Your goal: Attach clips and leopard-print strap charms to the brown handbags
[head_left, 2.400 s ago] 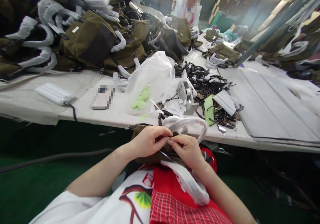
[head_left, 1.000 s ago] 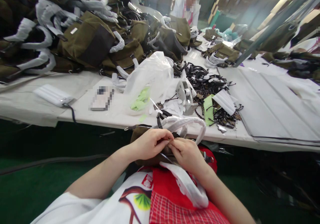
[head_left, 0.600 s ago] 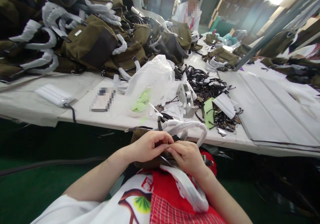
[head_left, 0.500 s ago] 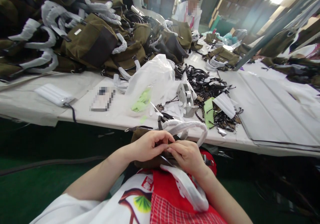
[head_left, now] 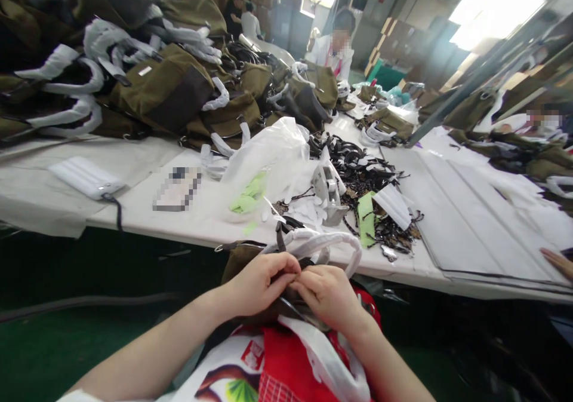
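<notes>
An olive-brown handbag (head_left: 239,263) rests on my lap against the table edge, its zipper open. One handle (head_left: 347,242), wrapped in white material, loops up beyond my hands; a second wrapped handle (head_left: 308,348) hangs toward me over the red apron. My left hand (head_left: 268,276) pinches with thumb and forefinger over the bag's opening. Touching it fingertip to fingertip, my right hand (head_left: 324,291) is pinched as well. Whatever small piece lies between the fingertips is hidden.
Piled olive bags (head_left: 165,88) fill the table's back left. Nearer lie a phone (head_left: 178,190), a white power bank (head_left: 85,176), a clear plastic bag (head_left: 273,157), a tape dispenser (head_left: 329,193) and tangled black cords (head_left: 358,169). A co-worker (head_left: 333,52) stands across the table.
The camera view has tilted up slightly, so the scene sits lower. Both hands keep their pinch at the bag's opening. Another person's hand now shows at the right edge.
</notes>
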A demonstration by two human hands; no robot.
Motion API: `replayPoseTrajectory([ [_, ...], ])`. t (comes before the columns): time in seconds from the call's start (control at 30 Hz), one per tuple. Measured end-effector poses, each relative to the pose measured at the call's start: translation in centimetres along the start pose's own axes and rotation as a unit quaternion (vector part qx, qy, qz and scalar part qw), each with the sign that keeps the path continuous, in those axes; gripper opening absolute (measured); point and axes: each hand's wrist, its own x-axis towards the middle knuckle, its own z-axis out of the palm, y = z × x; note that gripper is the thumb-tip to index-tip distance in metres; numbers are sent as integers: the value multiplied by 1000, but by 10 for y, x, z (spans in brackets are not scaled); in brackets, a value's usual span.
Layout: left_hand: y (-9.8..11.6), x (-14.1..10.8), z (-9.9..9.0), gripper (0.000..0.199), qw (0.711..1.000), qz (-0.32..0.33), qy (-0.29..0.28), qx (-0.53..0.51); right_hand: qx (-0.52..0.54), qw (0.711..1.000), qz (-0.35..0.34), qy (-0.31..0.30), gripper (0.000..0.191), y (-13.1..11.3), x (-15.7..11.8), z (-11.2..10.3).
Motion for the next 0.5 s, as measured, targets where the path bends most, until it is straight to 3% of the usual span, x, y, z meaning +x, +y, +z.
replayPoseTrajectory([
  [0.17, 0, -18, 14, 21, 984, 29, 112, 138, -19, 989, 59, 131, 23, 8, 37, -45],
  [0.23, -3, -22, 19, 22, 971, -1, 159, 180, -70, 985, 98, 120, 22, 21, 67, -52],
  [0.3, -8, -22, 21, 31, 951, -49, 210, 223, -116, 985, 127, 13, 17, 36, 99, -48],
  [0.4, -15, -20, 20, 59, 929, -117, 238, 258, -139, 962, 114, -207, 34, 57, 135, -28],
  [0.5, -18, -20, 15, 70, 930, -157, 213, 256, -120, 943, 68, -303, 42, 70, 147, -4],
])
